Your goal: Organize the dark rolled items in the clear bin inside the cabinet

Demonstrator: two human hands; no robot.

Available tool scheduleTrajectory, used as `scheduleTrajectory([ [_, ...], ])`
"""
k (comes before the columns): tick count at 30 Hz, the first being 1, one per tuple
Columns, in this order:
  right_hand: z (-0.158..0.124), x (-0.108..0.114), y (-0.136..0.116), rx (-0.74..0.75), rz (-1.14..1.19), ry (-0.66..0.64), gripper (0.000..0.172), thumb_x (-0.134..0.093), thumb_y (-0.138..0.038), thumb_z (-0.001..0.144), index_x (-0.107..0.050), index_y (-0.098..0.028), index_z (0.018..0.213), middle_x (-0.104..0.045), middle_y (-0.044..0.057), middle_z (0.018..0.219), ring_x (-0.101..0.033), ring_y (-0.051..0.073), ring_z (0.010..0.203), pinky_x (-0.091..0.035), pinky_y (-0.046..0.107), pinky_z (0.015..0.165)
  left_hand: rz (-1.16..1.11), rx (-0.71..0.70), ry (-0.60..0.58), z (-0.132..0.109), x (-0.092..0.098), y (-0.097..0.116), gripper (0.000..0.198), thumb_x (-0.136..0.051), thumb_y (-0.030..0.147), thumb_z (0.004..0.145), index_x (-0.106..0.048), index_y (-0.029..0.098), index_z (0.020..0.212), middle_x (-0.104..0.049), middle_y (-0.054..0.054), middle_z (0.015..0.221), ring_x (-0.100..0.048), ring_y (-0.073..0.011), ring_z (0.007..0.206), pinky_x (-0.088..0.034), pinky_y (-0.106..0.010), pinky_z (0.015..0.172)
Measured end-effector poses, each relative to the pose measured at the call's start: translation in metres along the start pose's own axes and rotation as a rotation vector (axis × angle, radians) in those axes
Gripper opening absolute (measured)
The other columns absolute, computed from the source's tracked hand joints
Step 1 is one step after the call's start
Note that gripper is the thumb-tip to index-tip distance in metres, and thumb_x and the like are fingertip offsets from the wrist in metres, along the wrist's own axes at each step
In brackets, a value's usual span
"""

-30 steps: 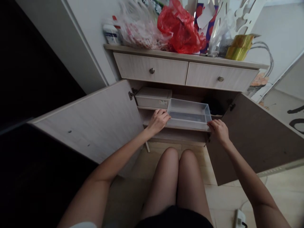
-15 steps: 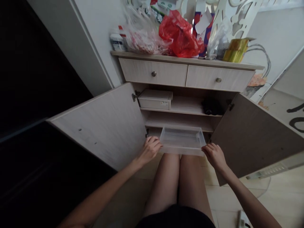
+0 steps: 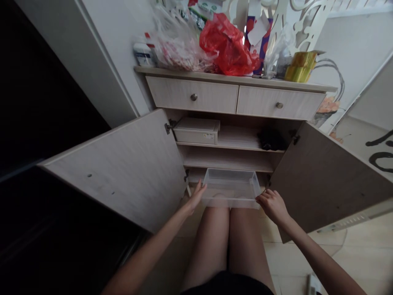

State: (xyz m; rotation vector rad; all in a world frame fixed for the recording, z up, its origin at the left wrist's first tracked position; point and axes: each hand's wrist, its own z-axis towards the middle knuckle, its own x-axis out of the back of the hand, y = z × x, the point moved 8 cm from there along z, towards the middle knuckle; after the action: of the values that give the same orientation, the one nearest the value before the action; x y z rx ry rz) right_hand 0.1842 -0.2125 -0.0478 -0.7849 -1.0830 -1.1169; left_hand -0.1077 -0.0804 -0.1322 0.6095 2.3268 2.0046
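Observation:
A clear plastic tray [image 3: 229, 189] rests at the level of my knees [image 3: 229, 219], just in front of the cabinet's lowest shelf. My left hand [image 3: 196, 197] stands with fingers extended, their tips against the tray's left wall. Curled over the tray's right rim, my right hand [image 3: 272, 206] grips it. The tray looks empty, though its see-through walls show the floor and my legs.
Both cabinet doors [image 3: 116, 168] swing wide. A white lidded box [image 3: 196, 132] and a dark bundle [image 3: 272, 139] sit on the upper shelf [image 3: 233, 143]. Plastic bags [image 3: 229, 47] and a gold roll [image 3: 297, 67] crowd the cabinet top.
The tray has moved slightly lower and closer to me. My left hand's fingers have straightened and loosened from the tray's edge, while my right hand stays on its rim.

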Motion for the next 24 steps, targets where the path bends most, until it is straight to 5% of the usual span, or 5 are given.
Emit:
scheduleTrajectory([
  [5,0.041,0.000,0.052,-0.176,0.178,-0.126,0.027,-0.062,-0.048,0.092,-0.076,-0.027,0.102,-0.075,0.004,0.099,-0.066,0.021,0.089,-0.041,0.030,0.075,-0.269,0.099,-0.186,-0.001,-0.023,0.000,0.086,-0.046,0.073,0.086,-0.004,0.047,0.156,-0.011,0.002,0.167,-0.043,-0.0281,0.141,-0.045,-0.047,0.107],
  [10,0.125,0.017,0.147,-0.557,0.026,0.122,0.043,-0.046,-0.042,0.100,-0.063,-0.016,0.129,-0.063,0.016,0.128,-0.059,0.026,0.113,-0.044,0.032,0.088,-0.246,0.093,-0.190,-0.001,-0.023,0.004,0.077,-0.045,0.066,0.091,-0.007,0.048,0.156,-0.016,0.005,0.166,-0.050,-0.0277,0.136,-0.047,-0.049,0.106],
  [13,0.164,0.006,0.186,-0.712,-0.047,0.079,0.050,-0.046,-0.040,0.100,-0.053,-0.009,0.138,-0.055,0.023,0.133,-0.055,0.031,0.118,-0.044,0.037,0.091,-0.238,0.099,-0.166,0.000,-0.019,0.001,0.075,-0.045,0.063,0.092,-0.010,0.047,0.156,-0.022,0.003,0.165,-0.047,-0.0292,0.138,-0.044,-0.052,0.108],
  [20,0.194,-0.026,0.207,-0.809,-0.034,-0.008,0.038,-0.049,-0.027,0.097,-0.056,-0.008,0.129,-0.062,0.025,0.119,-0.059,0.032,0.114,-0.047,0.038,0.087,-0.241,0.128,-0.163,-0.003,-0.015,-0.003,0.082,-0.050,0.067,0.087,-0.014,0.045,0.157,-0.017,0.003,0.166,-0.048,-0.0332,0.137,-0.041,-0.055,0.110],
  [24,0.192,-0.029,0.206,-0.815,-0.006,0.011,0.034,-0.048,-0.017,0.092,-0.061,-0.008,0.122,-0.062,0.023,0.117,-0.064,0.029,0.106,-0.049,0.036,0.085,-0.194,0.063,-0.119,-0.001,-0.009,-0.001,0.080,-0.049,0.065,0.088,-0.020,0.039,0.157,-0.019,0.002,0.165,-0.029,-0.0324,0.148,-0.034,-0.053,0.115],
])
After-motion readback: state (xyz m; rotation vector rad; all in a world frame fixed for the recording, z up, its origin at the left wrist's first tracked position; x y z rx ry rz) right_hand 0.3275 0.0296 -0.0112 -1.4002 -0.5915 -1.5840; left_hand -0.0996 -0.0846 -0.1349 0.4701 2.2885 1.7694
